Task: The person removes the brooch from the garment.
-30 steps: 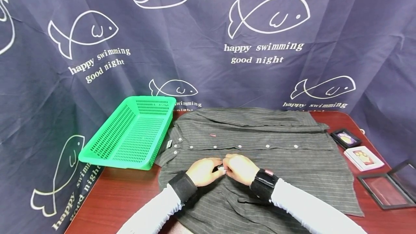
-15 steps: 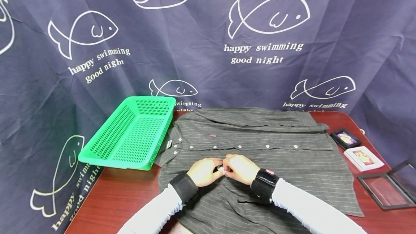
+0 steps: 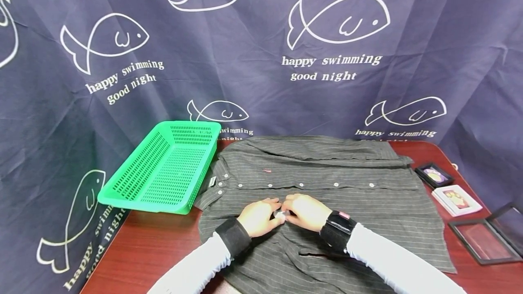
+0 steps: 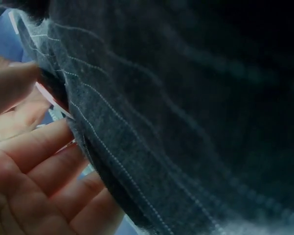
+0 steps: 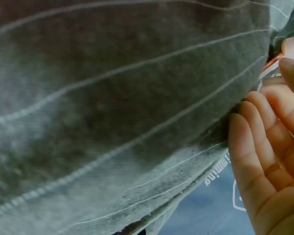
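A dark grey pinstriped shirt (image 3: 392, 221) lies spread out, collar to the left, white buttons down its front. Over its near half my left hand (image 3: 258, 218) and right hand (image 3: 307, 212) meet, fingertips close together. Between the thumbs and forefingers they pinch a small shiny whitish piece (image 3: 281, 214); its kind I cannot tell. In the left wrist view the piece (image 4: 54, 100) shows as a thin pale edge with some red, against the shirt cloth (image 4: 132, 112). The right wrist view has a reddish edge of it (image 5: 271, 63) near the thumb, other fingers against the cloth (image 5: 137, 107).
A green perforated basket (image 3: 188, 208) stands at the left of the red-brown table (image 3: 163, 248). To the right lie a black case (image 3: 434, 174), a white case (image 3: 457, 199) with a paw picture, and an opened black clear-windowed case (image 3: 486, 239). A blue fish-print curtain (image 3: 261, 58) hangs behind.
Both hands stay at the same spot on the shirt. The thumbs have shifted slightly toward the person and the right hand a little to the right, showing more of the shiny piece.
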`<state>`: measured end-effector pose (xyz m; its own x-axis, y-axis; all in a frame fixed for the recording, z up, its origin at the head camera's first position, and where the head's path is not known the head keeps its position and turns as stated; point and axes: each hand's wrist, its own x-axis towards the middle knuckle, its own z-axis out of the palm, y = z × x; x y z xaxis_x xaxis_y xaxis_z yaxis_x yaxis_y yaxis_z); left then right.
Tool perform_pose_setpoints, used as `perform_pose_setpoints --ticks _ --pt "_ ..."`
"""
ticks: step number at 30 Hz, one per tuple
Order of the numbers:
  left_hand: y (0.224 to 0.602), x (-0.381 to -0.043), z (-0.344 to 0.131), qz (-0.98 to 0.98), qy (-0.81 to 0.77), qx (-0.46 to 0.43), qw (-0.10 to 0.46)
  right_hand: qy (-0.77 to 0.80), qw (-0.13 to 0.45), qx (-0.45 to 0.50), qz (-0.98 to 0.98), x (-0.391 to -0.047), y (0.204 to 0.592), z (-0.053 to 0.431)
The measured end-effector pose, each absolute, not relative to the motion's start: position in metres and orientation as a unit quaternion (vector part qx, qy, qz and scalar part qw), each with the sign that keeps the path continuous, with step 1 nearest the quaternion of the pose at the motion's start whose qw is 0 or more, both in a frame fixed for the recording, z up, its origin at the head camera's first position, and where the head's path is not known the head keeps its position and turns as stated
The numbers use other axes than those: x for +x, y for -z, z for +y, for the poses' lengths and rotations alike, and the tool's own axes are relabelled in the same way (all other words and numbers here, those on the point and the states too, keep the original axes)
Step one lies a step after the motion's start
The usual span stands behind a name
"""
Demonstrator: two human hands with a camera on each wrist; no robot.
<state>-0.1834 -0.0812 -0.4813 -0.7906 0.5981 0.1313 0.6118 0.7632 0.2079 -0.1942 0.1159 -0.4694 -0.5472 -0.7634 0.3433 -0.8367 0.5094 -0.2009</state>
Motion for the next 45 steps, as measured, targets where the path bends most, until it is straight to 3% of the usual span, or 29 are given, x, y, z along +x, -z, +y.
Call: perform_pose_setpoints --ticks 25,45 --pt "0.489 -0.181 -0.073 -0.948 0.052 -0.301 0.092 -0.109 0.173 0.487 -0.849 -0.192 0.484 0.115" --pt "0.493 -0.186 -0.074 -0.938 0.054 -0.325 0.104 -0.110 0.176 0.506 -0.837 -0.191 0.485 0.115"
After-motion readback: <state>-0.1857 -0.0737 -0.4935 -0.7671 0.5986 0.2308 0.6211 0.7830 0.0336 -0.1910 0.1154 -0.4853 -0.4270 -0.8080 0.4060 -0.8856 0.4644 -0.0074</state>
